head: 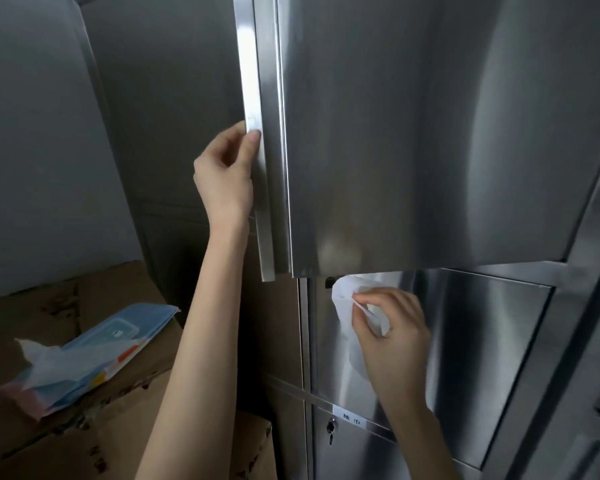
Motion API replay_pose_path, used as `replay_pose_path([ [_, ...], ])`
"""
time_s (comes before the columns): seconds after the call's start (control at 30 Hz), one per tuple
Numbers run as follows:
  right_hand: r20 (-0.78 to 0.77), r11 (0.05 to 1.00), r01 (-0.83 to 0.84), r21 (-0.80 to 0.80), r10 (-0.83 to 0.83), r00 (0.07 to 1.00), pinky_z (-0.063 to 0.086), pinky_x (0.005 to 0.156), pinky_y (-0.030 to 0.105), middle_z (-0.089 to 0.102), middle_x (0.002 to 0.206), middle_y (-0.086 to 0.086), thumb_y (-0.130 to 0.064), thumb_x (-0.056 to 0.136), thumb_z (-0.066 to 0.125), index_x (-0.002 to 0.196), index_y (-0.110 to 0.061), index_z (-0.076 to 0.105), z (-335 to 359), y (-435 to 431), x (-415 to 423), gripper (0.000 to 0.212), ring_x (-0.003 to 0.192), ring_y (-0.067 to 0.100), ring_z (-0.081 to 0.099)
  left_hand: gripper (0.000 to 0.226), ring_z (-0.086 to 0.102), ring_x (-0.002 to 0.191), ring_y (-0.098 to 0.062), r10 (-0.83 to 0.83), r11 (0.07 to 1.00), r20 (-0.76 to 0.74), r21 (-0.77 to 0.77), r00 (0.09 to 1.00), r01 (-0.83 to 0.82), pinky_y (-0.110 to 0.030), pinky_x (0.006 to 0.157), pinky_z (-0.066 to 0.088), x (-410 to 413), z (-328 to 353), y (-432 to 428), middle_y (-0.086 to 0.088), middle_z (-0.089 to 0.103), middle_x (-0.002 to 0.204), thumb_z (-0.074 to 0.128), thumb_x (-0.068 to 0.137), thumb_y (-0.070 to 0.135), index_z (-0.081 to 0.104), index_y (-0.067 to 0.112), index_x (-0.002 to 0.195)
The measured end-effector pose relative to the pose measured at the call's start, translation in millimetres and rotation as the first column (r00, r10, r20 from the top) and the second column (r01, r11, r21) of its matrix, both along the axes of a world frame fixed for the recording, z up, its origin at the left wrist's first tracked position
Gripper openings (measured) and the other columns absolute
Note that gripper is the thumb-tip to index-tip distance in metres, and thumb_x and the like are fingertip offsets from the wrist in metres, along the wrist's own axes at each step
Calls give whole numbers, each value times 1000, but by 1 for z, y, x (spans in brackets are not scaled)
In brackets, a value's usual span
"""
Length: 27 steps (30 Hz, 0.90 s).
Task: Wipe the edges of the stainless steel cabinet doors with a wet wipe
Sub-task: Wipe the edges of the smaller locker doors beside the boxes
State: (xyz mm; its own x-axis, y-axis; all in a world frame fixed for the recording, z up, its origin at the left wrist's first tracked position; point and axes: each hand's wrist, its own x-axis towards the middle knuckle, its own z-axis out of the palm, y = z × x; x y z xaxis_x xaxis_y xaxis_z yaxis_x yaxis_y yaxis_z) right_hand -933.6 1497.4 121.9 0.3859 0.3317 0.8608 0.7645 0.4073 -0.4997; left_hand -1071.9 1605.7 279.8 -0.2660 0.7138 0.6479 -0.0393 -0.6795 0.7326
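Behind door edge [253, 81], L hand [222, 174] fingers out of sight

brushed steel cabinet door [413, 133], thin white wet wipe [343, 299], rough cardboard box [66, 299]

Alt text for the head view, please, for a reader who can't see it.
A person's left hand grips the side edge of the upper stainless steel cabinet door while the right hand pinches a white wet wipe just below its bottom edge. A blue wipes pack lies on cardboard boxes at left.
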Motion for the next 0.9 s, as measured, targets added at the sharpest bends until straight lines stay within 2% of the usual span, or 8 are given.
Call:
replay_pose_path([
  [0.13, -20, 999, -29, -25, 29, 999, 48, 77, 24, 67, 85, -3, 13, 69, 74, 79, -6, 70, 11, 29, 7, 22, 83, 19, 63, 32, 57, 87, 19, 2, 1000, -93, 17, 996, -1, -6, 86, 42, 3, 1, 38, 9, 64, 110, 60, 95, 18, 60, 17, 127],
  [0.23, -17, 999, -21, -46, 20, 1000, 49, 75, 21, 68, 84, 0, 11, 71, 73, 80, -5, 70, 17, 48, 9, 19, 82, 18, 64, 36, 55, 110, 4, -40, 999, -128, -4, 991, 40, -16, 99, 42, 7, 1, 63, 1, 62, 126, 57, 97, 17, 57, 9, 132],
  [0.3, -26, 999, -3, -51, 2, 1000, 47, 76, 14, 68, 84, 0, 10, 71, 73, 80, -5, 70, 18, 58, 10, 19, 80, 15, 64, 35, 56, 114, -6, -60, 998, -131, -3, 990, 61, -25, 105, 43, 11, 1, 79, -1, 63, 125, 56, 98, 16, 58, 9, 132],
  [0.4, -45, 999, 15, -52, -17, 999, 44, 80, 10, 67, 85, -2, 12, 71, 72, 81, -6, 70, 18, 71, 12, 20, 82, 13, 62, 34, 59, 94, -2, -73, 997, -92, -1, 993, 73, -24, 99, 47, 18, 0, 101, 12, 64, 94, 59, 95, 15, 58, 15, 129],
  [0.5, -16, 995, 82, -56, -83, 996, 44, 83, 17, 67, 86, -1, 12, 70, 73, 80, -7, 70, 17, 79, 15, 23, 85, 16, 60, 32, 59, 86, -5, -97, 995, -43, -1, 994, 97, -18, 92, 47, 25, -2, 126, 11, 61, 85, 64, 92, 14, 57, 16, 123],
  [0.67, 11, 978, 206, -44, -206, 979, 35, 85, 8, 68, 83, -1, 0, 71, 70, 77, -9, 70, 18, 90, 24, 10, 89, 17, 52, 27, 58, 81, -5, -88, 996, 2, -28, 996, 88, -13, 81, 48, 43, -3, 165, 6, 59, 87, 72, 86, 18, 56, 19, 108],
  [0.73, -1, 973, 224, -60, -224, 975, 35, 86, 9, 68, 82, -2, 5, 70, 74, 75, -8, 70, 18, 93, 28, 14, 92, 21, 53, 29, 57, 81, -5, -64, 997, -3, -47, 998, 64, -9, 76, 44, 53, -2, 179, 9, 56, 84, 72, 86, 21, 57, 14, 109],
  [0.9, 8, 968, 246, -46, -246, 969, 34, 86, 5, 62, 80, -11, -4, 68, 66, 74, -10, 70, 20, 98, 36, 8, 93, 16, 51, 40, 47, 110, -21, 80, 988, -115, -124, 990, -94, -19, 86, 31, 77, 4, 205, -4, 57, 111, 73, 85, 31, 55, 12, 115],
])
